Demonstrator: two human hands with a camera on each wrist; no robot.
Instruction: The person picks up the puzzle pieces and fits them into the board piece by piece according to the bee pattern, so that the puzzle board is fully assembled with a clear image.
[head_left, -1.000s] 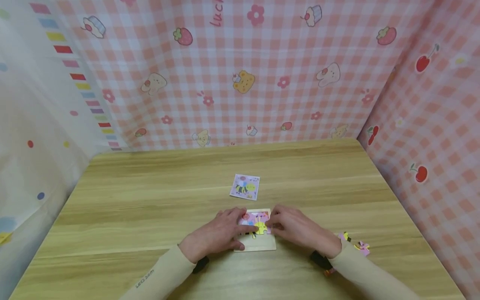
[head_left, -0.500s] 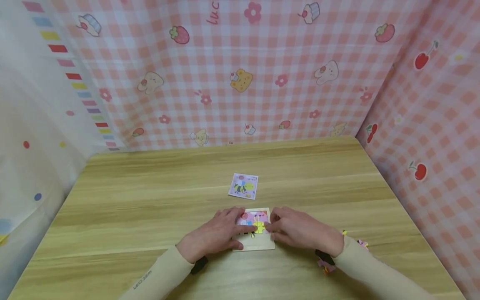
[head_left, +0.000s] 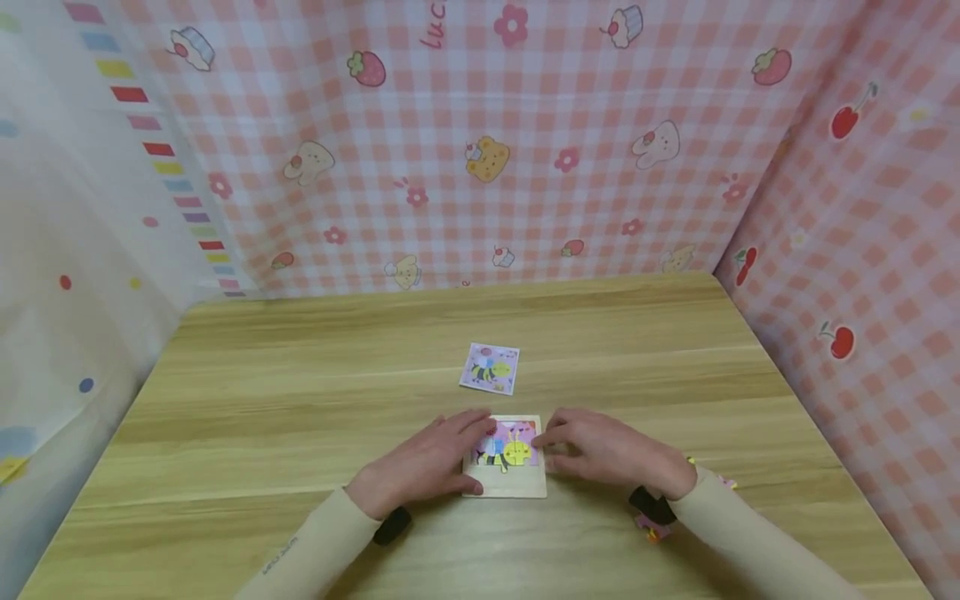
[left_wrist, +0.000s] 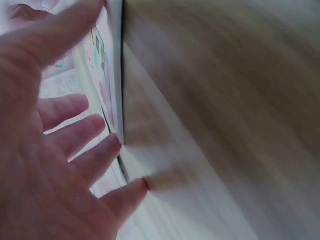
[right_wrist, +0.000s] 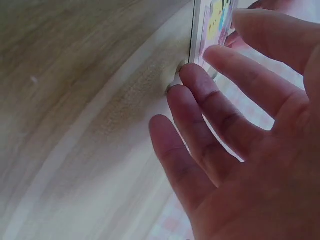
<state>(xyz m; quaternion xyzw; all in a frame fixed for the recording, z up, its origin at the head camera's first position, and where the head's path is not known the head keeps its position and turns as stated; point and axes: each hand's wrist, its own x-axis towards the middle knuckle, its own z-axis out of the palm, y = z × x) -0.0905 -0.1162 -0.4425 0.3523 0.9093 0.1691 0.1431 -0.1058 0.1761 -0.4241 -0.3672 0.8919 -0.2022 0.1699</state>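
Observation:
A square wooden puzzle tray (head_left: 504, 485) lies on the table, its far part filled with joined jigsaw pieces (head_left: 516, 452) showing a yellow bee on pink. Its near part is bare wood. My left hand (head_left: 423, 462) rests at the tray's left side, thumb by the near left corner and fingers spread along the edge. In the left wrist view those fingers are extended. At the right edge is my right hand (head_left: 611, 450), its fingers loosely extended and nothing between them in the right wrist view. The index fingertip is close to the tray's edge.
A square picture card (head_left: 490, 369) with the same bee lies beyond the tray. Loose jigsaw pieces (head_left: 652, 527) lie beside the right wrist, and others are partly hidden behind the right sleeve. Checked cloth (head_left: 450, 167) hangs behind the table.
My left index finger has drawn back from the bee pieces to the tray's left side. The right fingers have loosened and moved slightly away from the pieces at the right edge.

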